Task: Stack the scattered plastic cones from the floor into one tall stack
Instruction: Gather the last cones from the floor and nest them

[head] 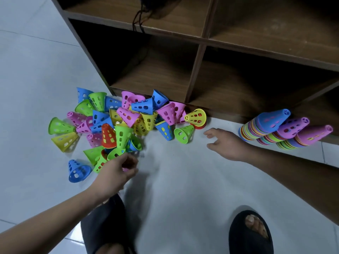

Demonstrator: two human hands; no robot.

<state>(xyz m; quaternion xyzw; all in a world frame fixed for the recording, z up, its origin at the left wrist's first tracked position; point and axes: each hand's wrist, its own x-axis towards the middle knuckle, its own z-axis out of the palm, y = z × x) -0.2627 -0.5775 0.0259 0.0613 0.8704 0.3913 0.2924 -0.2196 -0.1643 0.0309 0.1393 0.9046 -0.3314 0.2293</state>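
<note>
Right hand (224, 143) was open over the floor (174, 180), fingers spread and relaxed, holding nothing. Nearest loose piece was a green cone (184, 134) just left of its fingertips (208, 133), not touching. The cone lay on its side, long axis running from the wide mouth at lower left to the narrow tip at upper right, so the tip end faced the hand. A yellow cone (196, 117) lay just beyond it against the shelf (198, 57). Left hand (117, 168) was at the near edge of the main pile (117, 121), fingers curled with a bit of pink showing under them; too blurred to tell what, if anything, it held. Three stacks (266, 125) lay tipped against the shelf base, behind the right forearm. Likely the right hand takes the green cone, being far nearer.
</note>
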